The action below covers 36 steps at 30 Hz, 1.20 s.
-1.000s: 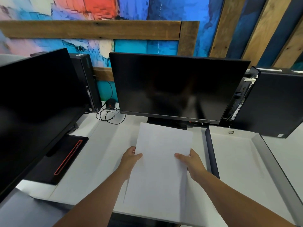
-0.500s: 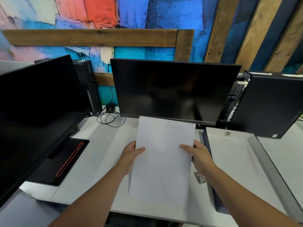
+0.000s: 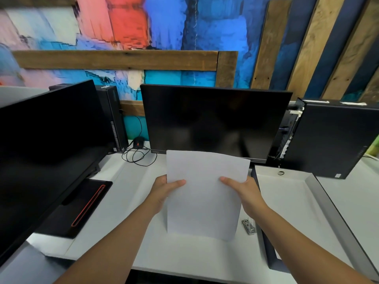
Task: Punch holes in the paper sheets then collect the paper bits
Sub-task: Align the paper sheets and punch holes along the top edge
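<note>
White paper sheets are held upright above the white desk, in front of the centre monitor. My left hand grips their left edge with the thumb on the front. My right hand grips the right edge the same way. A small metal hole punch lies on the desk just below my right wrist, to the right of the sheets' lower corner. No paper bits are visible.
A dark centre monitor stands behind the sheets and a second monitor at the left. An open shallow box lid lies at the right, beside a black computer case. A black mouse with coiled cable sits at the back.
Both hands have lifted the sheets from lying on the desk to upright and higher. The hole punch, hidden before, now shows on the desk beneath my right wrist.
</note>
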Tool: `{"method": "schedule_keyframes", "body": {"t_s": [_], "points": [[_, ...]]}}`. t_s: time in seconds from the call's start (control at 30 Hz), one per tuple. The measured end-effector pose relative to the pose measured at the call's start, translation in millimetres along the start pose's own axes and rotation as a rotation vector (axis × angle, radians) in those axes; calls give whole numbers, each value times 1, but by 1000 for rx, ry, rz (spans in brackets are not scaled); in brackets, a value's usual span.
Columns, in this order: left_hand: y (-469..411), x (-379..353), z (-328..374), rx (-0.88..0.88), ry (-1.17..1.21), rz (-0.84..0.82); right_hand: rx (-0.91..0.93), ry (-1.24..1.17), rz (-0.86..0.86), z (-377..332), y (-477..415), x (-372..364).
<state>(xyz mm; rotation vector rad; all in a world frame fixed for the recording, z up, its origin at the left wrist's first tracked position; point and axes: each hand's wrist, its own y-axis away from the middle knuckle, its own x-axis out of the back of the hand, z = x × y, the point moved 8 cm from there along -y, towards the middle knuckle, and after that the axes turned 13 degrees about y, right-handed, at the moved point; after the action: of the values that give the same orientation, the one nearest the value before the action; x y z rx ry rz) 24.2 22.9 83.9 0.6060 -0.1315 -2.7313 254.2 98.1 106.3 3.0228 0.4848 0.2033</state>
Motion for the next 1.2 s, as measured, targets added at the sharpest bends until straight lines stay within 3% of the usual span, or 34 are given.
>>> {"method": "schedule_keyframes", "body": {"t_s": [0.73,0.93,1.0,1.2], "points": [[0,-12,9,-2,13,20,-20,59,43,10,16,0],[-12,-24,58,-153,-76,47,10,147,13,-16,5,4],[-17,-28,77,-213,-210,32,14,203,-9,-21,1,5],[-30,-52,97,-281,-963,-117,4,414,-92,-30,-5,-1]]}}
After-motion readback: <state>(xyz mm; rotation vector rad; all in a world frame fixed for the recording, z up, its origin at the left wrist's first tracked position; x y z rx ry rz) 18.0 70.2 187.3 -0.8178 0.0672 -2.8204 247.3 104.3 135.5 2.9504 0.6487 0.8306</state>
